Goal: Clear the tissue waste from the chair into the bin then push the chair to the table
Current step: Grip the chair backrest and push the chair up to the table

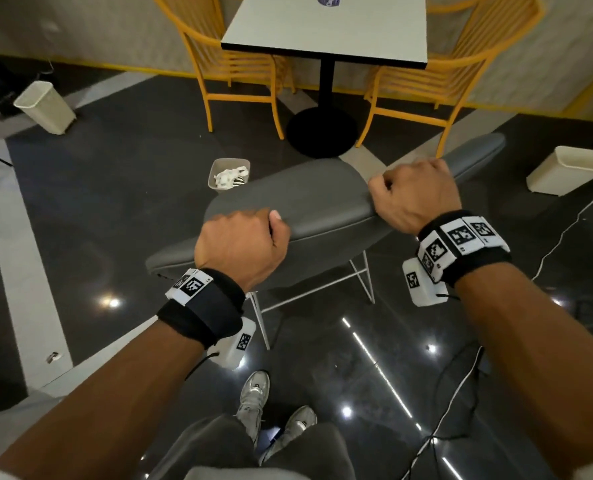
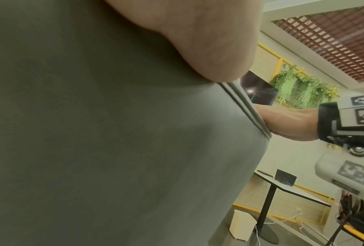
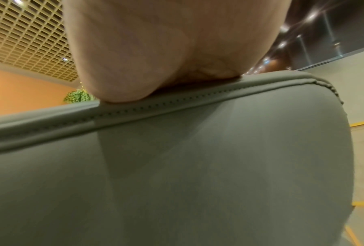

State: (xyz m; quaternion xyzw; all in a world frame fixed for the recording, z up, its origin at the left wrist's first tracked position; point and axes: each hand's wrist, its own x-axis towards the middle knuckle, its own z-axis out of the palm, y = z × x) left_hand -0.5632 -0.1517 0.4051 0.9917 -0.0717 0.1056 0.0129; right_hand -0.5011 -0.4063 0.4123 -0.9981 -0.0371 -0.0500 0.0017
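A grey padded chair (image 1: 308,199) on thin white metal legs stands on the dark floor, short of the white table (image 1: 329,26). My left hand (image 1: 243,240) grips the top edge of its backrest (image 2: 113,133) on the left. My right hand (image 1: 412,195) grips the same edge (image 3: 176,149) further right. Both fists curl over the seam. Just beyond the chair's left side sits a small cream bin (image 1: 228,174) holding crumpled white tissue (image 1: 226,177). The chair seat is hidden behind the backrest.
Two yellow chairs (image 1: 239,67) (image 1: 437,81) flank the table's black pedestal (image 1: 322,129). More cream bins stand at far left (image 1: 45,107) and far right (image 1: 568,169). White and black cables (image 1: 461,393) trail over the floor at right. My feet (image 1: 274,407) are behind the chair.
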